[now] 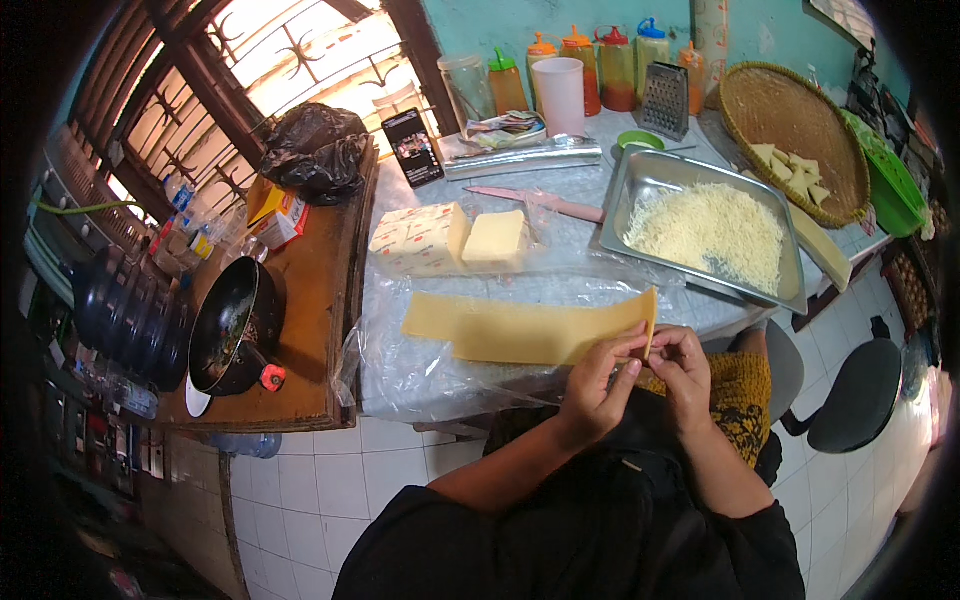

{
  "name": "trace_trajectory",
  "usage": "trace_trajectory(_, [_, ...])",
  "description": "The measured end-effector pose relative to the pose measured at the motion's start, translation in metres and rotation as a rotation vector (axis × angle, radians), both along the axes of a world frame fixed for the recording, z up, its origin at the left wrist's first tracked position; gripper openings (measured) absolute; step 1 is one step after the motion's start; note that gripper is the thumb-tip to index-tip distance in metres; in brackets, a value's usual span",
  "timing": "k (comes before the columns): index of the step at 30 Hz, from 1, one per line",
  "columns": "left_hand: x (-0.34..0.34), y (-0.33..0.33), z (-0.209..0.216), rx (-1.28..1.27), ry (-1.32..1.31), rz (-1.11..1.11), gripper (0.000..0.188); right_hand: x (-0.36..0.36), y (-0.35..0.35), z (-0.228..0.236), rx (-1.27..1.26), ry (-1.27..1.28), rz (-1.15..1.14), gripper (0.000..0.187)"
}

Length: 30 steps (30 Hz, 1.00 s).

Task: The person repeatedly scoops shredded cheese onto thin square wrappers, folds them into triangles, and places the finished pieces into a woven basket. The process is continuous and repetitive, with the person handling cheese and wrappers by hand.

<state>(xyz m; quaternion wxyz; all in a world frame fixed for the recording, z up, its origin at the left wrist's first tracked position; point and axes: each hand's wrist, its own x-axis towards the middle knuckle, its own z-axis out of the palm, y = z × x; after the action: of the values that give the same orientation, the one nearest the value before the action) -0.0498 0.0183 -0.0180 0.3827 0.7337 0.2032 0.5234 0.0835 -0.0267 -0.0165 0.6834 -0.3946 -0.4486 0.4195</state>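
A long, flat, pale-yellow dough sheet (510,328) lies along the front of the table, apparently with more than one layer at its left end. Its right end is lifted and bent upward between my hands. My left hand (602,378) pinches that raised edge with thumb and fingers. From the other side my right hand (686,376) closes on the same edge, fingertips close to the left ones. Behind the sheet stand a partly wrapped block of cheese (418,238) and a smaller bare cheese block (496,240).
A metal tray (620,215) of grated cheese (705,232) sits at right, beside a pink-handled knife (575,207). Farther back are a box grater (665,100), a phone (412,147), sauce bottles and a woven basket (745,95) with cut pieces. A wok (235,325) occupies the left-hand wooden table.
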Motion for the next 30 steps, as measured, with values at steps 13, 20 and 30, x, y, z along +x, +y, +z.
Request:
trace_trajectory(13, [-0.001,-0.010,0.016,0.278,0.173,0.043,0.029,0.010,-0.011,0.003,0.006,0.047,0.093,0.005])
trace_trajectory(20, [0.001,-0.013,0.014,0.321,0.175,0.044,0.033,0.011,-0.014,0.001,0.066,0.056,0.117,0.003])
trace_trajectory(30, [-0.001,-0.014,0.013,0.322,0.204,0.047,0.032,0.010,-0.011,-0.003,0.050,-0.068,0.012,0.004])
